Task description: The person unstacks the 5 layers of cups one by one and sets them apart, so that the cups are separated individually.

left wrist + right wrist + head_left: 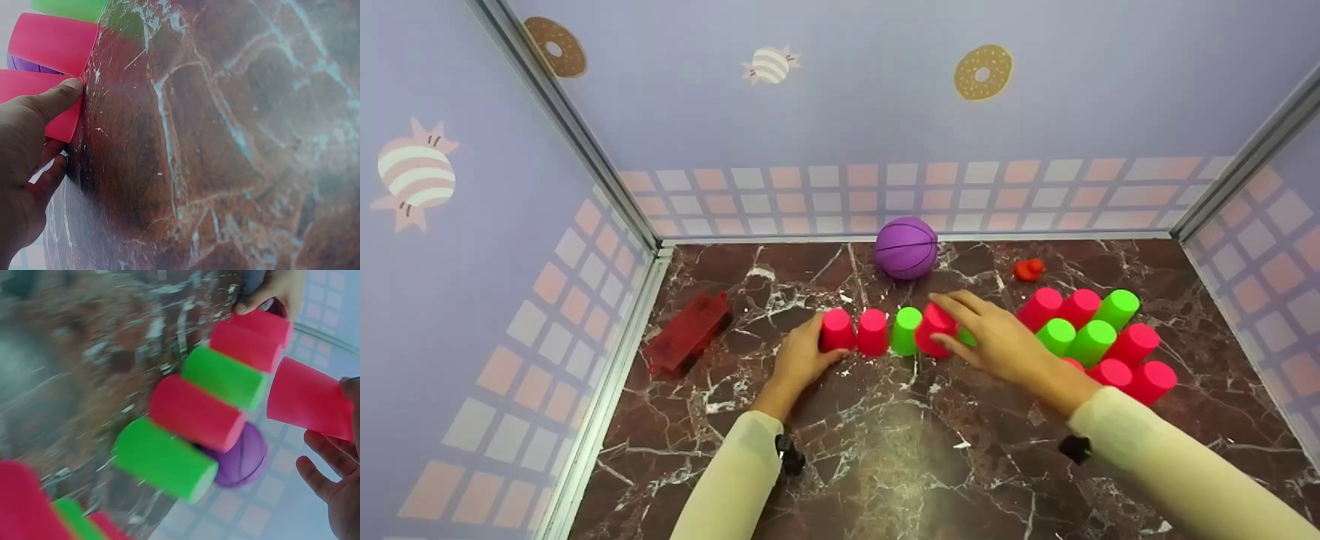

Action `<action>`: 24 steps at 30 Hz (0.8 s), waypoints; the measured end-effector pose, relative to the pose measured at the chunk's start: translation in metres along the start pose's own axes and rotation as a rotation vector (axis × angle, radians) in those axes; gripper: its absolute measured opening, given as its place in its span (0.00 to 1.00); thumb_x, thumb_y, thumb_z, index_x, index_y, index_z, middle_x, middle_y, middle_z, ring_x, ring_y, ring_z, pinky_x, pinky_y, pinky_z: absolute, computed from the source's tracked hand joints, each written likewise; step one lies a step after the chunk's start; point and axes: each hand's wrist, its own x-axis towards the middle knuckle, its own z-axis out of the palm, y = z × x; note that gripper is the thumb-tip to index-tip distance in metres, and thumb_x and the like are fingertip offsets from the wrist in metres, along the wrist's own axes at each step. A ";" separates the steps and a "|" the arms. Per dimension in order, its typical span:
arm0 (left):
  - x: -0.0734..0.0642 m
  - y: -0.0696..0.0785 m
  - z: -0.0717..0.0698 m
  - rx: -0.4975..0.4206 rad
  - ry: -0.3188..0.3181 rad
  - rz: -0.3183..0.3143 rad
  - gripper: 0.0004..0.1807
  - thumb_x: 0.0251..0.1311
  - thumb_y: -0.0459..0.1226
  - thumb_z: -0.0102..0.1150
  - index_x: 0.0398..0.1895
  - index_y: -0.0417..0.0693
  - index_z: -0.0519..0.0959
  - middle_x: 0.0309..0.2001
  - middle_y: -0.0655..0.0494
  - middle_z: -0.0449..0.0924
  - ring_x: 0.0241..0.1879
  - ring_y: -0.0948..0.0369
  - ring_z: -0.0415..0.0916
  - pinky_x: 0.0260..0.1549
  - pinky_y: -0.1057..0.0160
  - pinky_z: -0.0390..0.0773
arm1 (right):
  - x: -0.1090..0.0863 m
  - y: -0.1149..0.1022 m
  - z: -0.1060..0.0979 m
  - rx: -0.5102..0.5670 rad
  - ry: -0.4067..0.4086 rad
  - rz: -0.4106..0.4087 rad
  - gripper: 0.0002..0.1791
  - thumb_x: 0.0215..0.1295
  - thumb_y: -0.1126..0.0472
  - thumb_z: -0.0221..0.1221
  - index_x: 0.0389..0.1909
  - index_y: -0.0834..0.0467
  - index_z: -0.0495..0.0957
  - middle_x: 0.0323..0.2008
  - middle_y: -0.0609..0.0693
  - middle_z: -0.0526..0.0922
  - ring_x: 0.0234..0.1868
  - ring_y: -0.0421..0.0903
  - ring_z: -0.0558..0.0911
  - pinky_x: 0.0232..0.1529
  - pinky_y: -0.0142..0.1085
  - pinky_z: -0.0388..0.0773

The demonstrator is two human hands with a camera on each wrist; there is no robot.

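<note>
Several upside-down pink and green cups stand in a row across the marble-patterned surface. At the row's left end my left hand (801, 358) grips a pink cup (837, 330), its thumb (63, 95) along the near side. Beside it come another pink cup (873, 333) and a green cup (906, 331). My right hand (997, 341) holds a pink cup (309, 402) raised over the row, thumb on one side and fingers on the other. Below it in the right wrist view are a pink cup (194, 413) and a green cup (163, 458) at the row's right end.
A cluster of pink and green cups (1091, 343) stands at right, close to my right forearm. Behind the row, a purple ball (907, 249) sits near the back wall. A small red object (1029, 270) lies back right, and a red translucent box (688, 334) lies left.
</note>
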 end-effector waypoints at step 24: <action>0.000 0.012 -0.007 0.003 -0.051 -0.047 0.40 0.57 0.48 0.85 0.71 0.48 0.78 0.60 0.40 0.90 0.58 0.38 0.89 0.61 0.37 0.85 | -0.177 0.046 0.006 -0.092 0.202 -0.178 0.33 0.82 0.36 0.58 0.67 0.60 0.85 0.56 0.52 0.90 0.49 0.49 0.92 0.51 0.34 0.89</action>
